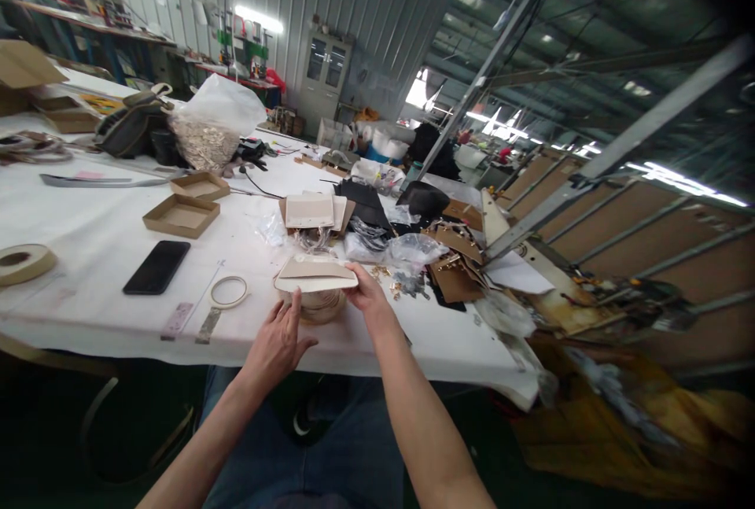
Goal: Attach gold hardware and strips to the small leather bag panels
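A flat cream-coloured folded piece (315, 276), perhaps leather or card, is tilted up over the table with a tan inner layer showing. My right hand (366, 293) pinches its right end between thumb and fingers. At its lower left edge, my left hand (281, 334) has its fingers stretched out, the index fingertip touching or very near the piece. Below the piece sits a coiled roll of pale strip (322, 307), partly hidden by it. Farther back lies a stack of similar cream pieces (309, 211).
On the white table (106, 273) to the left are a black phone (156, 267), a thin tape ring (229, 292), a wide tape roll (24, 263) and cardboard trays (182, 215). Rightward lie small metal fittings (406, 282), plastic bags (416, 248) and brown pieces (457, 273). A machine (566, 296) stands beyond.
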Tool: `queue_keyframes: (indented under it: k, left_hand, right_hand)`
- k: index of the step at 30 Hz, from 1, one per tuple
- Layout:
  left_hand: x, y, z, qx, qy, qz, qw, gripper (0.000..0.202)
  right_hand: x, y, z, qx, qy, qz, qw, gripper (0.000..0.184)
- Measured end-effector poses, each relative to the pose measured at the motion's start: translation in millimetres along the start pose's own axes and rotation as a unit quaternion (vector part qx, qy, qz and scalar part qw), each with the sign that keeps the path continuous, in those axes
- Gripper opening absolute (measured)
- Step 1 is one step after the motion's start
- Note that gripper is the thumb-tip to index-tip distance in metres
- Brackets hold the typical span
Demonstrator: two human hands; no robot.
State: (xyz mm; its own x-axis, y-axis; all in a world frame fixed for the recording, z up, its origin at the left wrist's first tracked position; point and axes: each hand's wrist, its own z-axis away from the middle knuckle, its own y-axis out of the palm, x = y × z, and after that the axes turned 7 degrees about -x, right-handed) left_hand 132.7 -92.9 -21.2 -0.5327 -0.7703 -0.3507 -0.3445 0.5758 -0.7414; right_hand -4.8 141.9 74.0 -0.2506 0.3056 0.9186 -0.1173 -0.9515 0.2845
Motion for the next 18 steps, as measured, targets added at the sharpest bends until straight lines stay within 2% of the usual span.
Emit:
queue_keyframes:
  k: [3, 5, 6, 7, 8, 9, 10, 11, 12, 13, 15, 16, 17, 18]
  left_hand:
    - [2, -4.6, 5, -0.006, 0.007, 0.009, 1.000, 0.126]
    - [0, -15.6, 7, -0.020, 0.010, 0.023, 0.999, 0.124]
    - [-2, -22.6, 6, -0.032, 0.004, 0.036, 0.999, 0.123]
    - [-4, -29.8, 4, -0.048, -0.012, 0.054, 0.997, 0.120]
    - [-7, -36.8, 0, -0.068, -0.038, 0.080, 0.994, 0.116]
    - [-11, -42.9, -6, -0.088, -0.074, 0.117, 0.986, 0.111]
    - [-14, -47.6, -13, -0.101, -0.120, 0.169, 0.973, 0.106]
    - [-17, -50.9, -21, -0.105, -0.169, 0.239, 0.950, 0.101]
    - [-20, -52.5, -29, -0.098, -0.221, 0.321, 0.916, 0.099]
    - [-22, -52.6, -37, -0.080, -0.269, 0.405, 0.870, 0.100]
    - [-20, -48.4, -50, -0.035, -0.352, 0.525, 0.774, 0.109]
    - [-17, -44.8, -53, -0.021, -0.384, 0.539, 0.749, 0.114]
    - [-10, -40.8, -54, -0.022, -0.408, 0.517, 0.752, 0.114]
    - [-2, -36.9, -53, -0.033, -0.423, 0.473, 0.773, 0.107]
  right_hand:
    - [25, -4, 25, -0.107, -0.094, 0.006, 0.990, 0.021]
    - [53, -8, 56, -0.171, -0.195, 0.064, 0.964, 0.027]
    - [70, -8, 74, -0.200, -0.279, 0.148, 0.927, 0.031]
    - [87, -7, 92, -0.226, -0.362, 0.252, 0.868, 0.033]
    - [102, -3, 110, -0.243, -0.418, 0.343, 0.805, 0.033]
    - [112, 3, 125, -0.243, -0.441, 0.417, 0.756, 0.029]
    - [117, 13, 136, -0.230, -0.442, 0.474, 0.726, 0.024]
    - [115, 26, 141, -0.207, -0.429, 0.515, 0.713, 0.016]
    - [105, 40, 141, -0.173, -0.410, 0.546, 0.710, 0.009]
    - [89, 56, 133, -0.133, -0.396, 0.568, 0.710, 0.004]
    - [40, 81, 99, -0.050, -0.379, 0.590, 0.711, 0.007]
    - [13, 88, 77, -0.009, -0.374, 0.586, 0.719, 0.004]
    - [-14, 92, 54, 0.034, -0.361, 0.582, 0.728, 0.004]
    - [-38, 92, 34, 0.067, -0.335, 0.583, 0.738, 0.013]
